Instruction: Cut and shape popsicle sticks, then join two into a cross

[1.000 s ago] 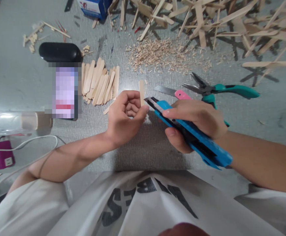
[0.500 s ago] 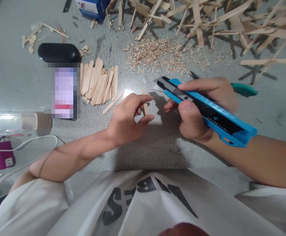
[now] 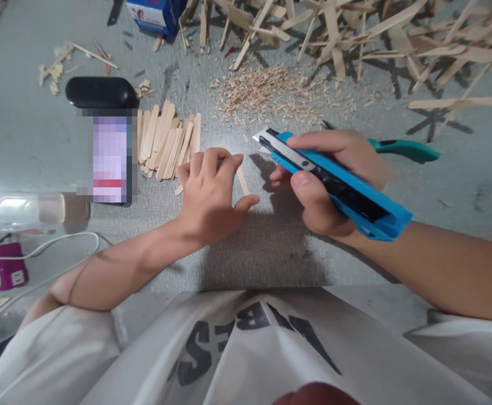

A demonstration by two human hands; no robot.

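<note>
Left hand (image 3: 210, 194) pins a short wooden stick (image 3: 242, 180) flat to the grey floor (image 3: 26, 135), fingertips pressed on it, just right of the stick pile (image 3: 168, 140). Right hand (image 3: 330, 180) is clenched round a blue utility knife (image 3: 334, 183), right of the pile, blade out. Stick looks light, stiff, likely brittle; hold near one end. Floor textured, littered with shavings (image 3: 271, 93).

Home craft spot: grey floor (image 3: 26, 129) strewn with wooden sticks (image 3: 168, 138), shavings (image 3: 271, 93).

We count two hands (image 3: 212, 191) | one blue utility knife (image 3: 334, 183) | one green-handled pliers (image 3: 402, 149) | one black case (image 3: 101, 92) | one phone (image 3: 110, 158) | one blue box (image 3: 155, 12) | one shavings heap (image 3: 271, 93)
</note>
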